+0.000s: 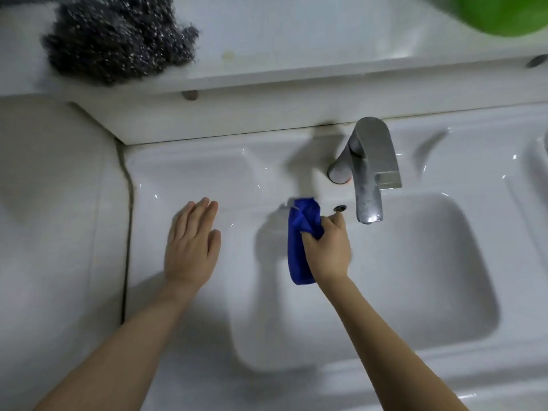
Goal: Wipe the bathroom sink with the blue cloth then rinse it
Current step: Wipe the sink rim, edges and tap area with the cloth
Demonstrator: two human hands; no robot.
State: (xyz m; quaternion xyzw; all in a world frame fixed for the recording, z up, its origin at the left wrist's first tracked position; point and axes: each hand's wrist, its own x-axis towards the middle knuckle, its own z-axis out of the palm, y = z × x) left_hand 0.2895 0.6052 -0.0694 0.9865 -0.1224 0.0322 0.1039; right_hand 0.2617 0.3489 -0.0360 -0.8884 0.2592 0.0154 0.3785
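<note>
Blue cloth (298, 256) bunches in the right hand (327, 250)'s clamped grip to wipe the sink (444, 292); left hand (189, 250), fingers straight, likely braces.

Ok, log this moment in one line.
right hand grips blue cloth at white ceramic sink rim | left hand open, empty | grey metal tap no stream

Body in view: two hands, two forearms, nothing else.
Left hand (191, 247): bare, seen from the back, four fingers and the thumb all showing.
Right hand (327, 250): bare, outer edge slightly smeared by blur.
Left forearm (118, 345) and right forearm (394, 345): slender, uncovered along the whole visible length down to the bottom edge.
Fingernails too small to judge.
</note>
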